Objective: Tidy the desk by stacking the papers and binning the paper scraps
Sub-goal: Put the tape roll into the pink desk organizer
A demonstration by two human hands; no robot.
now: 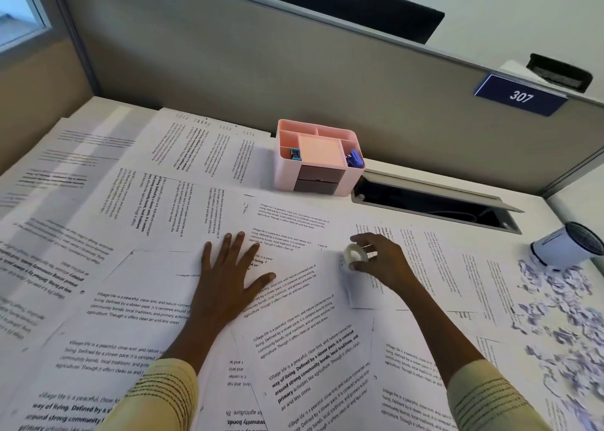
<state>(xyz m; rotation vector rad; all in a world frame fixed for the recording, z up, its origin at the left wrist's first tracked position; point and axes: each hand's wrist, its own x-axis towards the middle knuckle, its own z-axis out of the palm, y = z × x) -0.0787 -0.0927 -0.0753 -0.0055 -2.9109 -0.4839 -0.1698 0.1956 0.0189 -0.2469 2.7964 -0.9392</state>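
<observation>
Left hand (pixel 228 267), fingers flat, pins the papers (pixel 294 332) to the bench; right hand (pixel 379 257) grasps a tape roll (pixel 356 254), probably clearing it before stacking.

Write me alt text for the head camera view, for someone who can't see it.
A person's left hand presses flat on printed papers covering a desk, while the right hand grips a roll of clear tape. Paper scraps lie at right beside a tipped white bin; a pink desk organizer stands behind.
</observation>
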